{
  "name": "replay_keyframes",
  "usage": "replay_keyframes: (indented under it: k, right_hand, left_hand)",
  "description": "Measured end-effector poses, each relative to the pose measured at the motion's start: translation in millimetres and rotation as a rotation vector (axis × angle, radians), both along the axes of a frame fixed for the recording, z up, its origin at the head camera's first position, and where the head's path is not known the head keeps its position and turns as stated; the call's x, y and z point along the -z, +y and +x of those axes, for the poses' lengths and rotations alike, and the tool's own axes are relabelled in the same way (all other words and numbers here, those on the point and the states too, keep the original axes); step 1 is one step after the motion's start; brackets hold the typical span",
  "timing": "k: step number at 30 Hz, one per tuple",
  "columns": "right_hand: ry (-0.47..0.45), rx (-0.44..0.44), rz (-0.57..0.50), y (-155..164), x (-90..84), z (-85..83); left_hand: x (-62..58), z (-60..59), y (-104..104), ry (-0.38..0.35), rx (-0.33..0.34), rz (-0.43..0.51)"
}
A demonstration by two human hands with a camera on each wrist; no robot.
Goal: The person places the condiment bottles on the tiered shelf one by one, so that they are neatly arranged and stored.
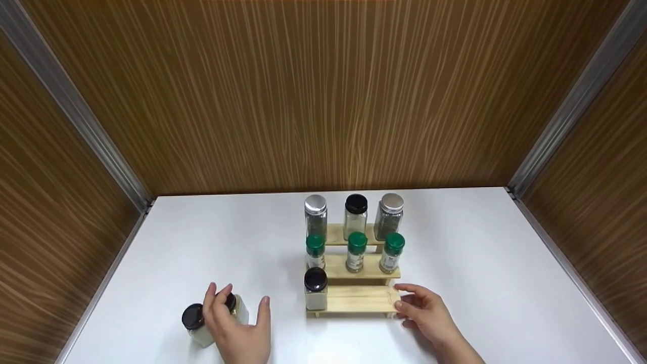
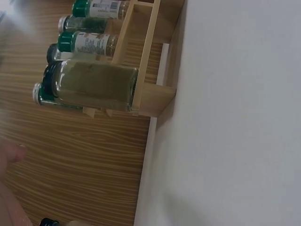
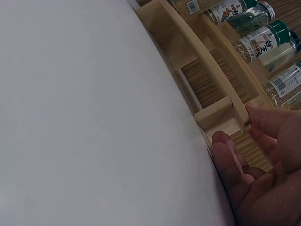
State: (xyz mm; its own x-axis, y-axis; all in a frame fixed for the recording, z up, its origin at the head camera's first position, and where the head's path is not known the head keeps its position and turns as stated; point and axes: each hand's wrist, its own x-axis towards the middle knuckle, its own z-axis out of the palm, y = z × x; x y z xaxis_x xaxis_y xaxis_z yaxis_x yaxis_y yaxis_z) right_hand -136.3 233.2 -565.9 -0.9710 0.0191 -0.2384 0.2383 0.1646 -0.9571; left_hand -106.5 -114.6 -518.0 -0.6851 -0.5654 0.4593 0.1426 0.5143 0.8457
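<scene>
A three-step wooden spice rack point(image 1: 361, 299) stands on the white table. My right hand point(image 1: 427, 311) holds the right end of its lowest step, thumb at the front corner and index finger farther back. On that step's left end sits a black-capped glass jar point(image 1: 316, 290) of pale powder. My left hand point(image 1: 235, 328), fingers and thumb spread apart, is over two more black-capped jars at the left. One jar point(image 1: 197, 323) shows beside the fingers; the other jar point(image 1: 241, 309) is partly hidden behind them. I cannot tell whether the fingers touch either one.
Three green-capped bottles point(image 1: 356, 253) line the middle step. On the top step are two silver-capped jars point(image 1: 389, 217) and a black-capped jar point(image 1: 356, 217) between them. Wood-grain panels point(image 1: 323, 101) wall the table at the back and sides.
</scene>
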Motion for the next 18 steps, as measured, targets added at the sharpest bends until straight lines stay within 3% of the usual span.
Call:
replay_keyframes:
  k: [11, 18]
  right_hand:
    - [0.005, -0.001, 0.004, -0.8, -2.1, 0.8]
    - [0.011, -0.012, 0.001, 0.1, -2.3, 0.9]
  left_hand:
    - [3.5, -1.5, -2.8, -0.014, 0.048, 0.096]
    - [17.0, -8.0, -9.9, -0.100, 0.059, 0.155]
